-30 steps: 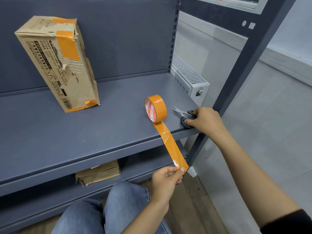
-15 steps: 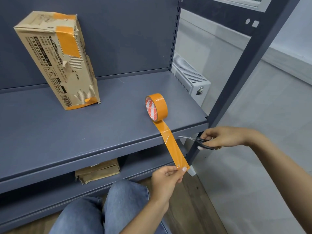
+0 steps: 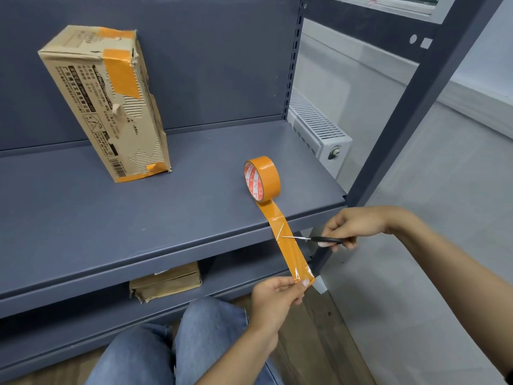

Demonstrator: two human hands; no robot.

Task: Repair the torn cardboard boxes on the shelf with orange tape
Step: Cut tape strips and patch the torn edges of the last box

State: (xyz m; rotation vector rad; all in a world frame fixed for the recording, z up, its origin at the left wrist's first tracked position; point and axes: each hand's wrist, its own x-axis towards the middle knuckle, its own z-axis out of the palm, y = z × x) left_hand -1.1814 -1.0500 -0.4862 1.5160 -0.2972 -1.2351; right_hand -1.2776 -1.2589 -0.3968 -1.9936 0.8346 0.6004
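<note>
Cutting step. Orange tape strip (image 3: 288,243) runs taut off the roll (image 3: 262,179) on the shelf (image 3: 111,218). Left hand (image 3: 277,298) pinches its free end; right hand (image 3: 352,226) grips scissors (image 3: 313,239), blades at the strip's edge. Next: snip across. Torn box (image 3: 102,104), partly patched, stands upright at rear left.

Tape roll (image 3: 262,179) on shelf (image 3: 138,218), right of box (image 3: 105,104).

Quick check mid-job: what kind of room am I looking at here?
Probably a storeroom or stockroom, though that is a guess. Grey metal shelving holds a torn cardboard box, and a white radiator stands against a plain wall beside the shelf unit.
</note>
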